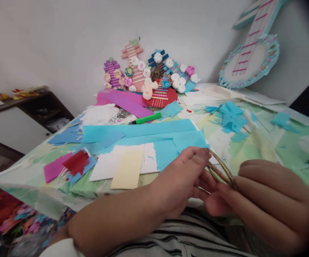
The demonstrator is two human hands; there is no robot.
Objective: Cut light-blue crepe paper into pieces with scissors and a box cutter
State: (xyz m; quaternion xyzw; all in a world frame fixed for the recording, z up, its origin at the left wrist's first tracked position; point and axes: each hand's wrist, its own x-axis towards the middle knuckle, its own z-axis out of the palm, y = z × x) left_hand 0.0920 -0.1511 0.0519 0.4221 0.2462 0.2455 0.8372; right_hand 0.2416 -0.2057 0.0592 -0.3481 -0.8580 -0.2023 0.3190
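Low in front of me, my left hand (188,180) pinches one end of some thin gold-coloured loops (222,163), its thumb on top and fingers curled beneath. From the other side my right hand (272,200) is closed on the same loops, thumb and forefinger pressed together. Whether they are rings of wire or the handles of a tool I cannot tell. Just beyond my left hand lie sheets of blue crepe paper (143,130), white paper (101,166) and a cream paper piece (127,167).
A green marker (146,118) lies behind the blue paper. Several small decorated stringed-instrument models (161,98) lean at the wall, and a larger one (251,62) stands right. Crumpled blue scraps (231,117) lie at right; magenta (56,166) and red scraps (75,162) at left. A cabinet (12,125) stands left.
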